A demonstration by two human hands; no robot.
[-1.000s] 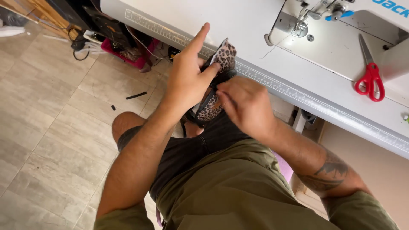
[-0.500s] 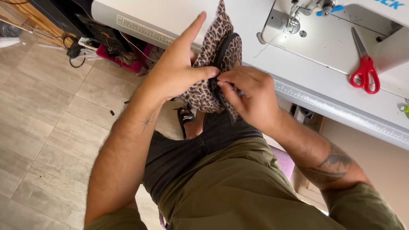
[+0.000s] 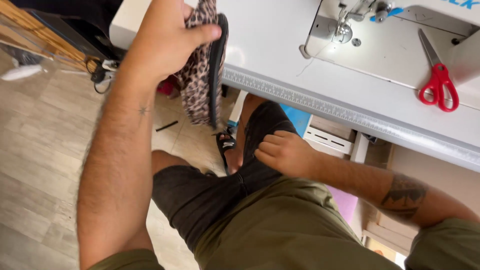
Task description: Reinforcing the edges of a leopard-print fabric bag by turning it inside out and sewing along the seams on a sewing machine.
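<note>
leopard-print fabric piece (image 3: 200,65) cut off by top edge, sewing machine (image 3: 400,30) mostly out of frame

Red-handled scissors (image 3: 439,80) lie on the white desk (image 3: 270,55) beside the sewing machine (image 3: 395,35); cables (image 3: 100,75) lie on the tiled floor (image 3: 40,150).

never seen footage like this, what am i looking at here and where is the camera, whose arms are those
The camera sits on a person's head and looks down, so the two arms are that person's own, above their lap in an olive shirt and dark shorts. The left hand is raised and grips a leopard-print fabric piece with a black edge, which hangs down in front of the table edge. The right hand is closed in a loose fist and rests on the dark shorts; it seems to hold nothing. Ahead is a white sewing table with a ruler strip along its front edge. On it stands a white sewing machine, and red-handled scissors lie on the machine's base.
</note>
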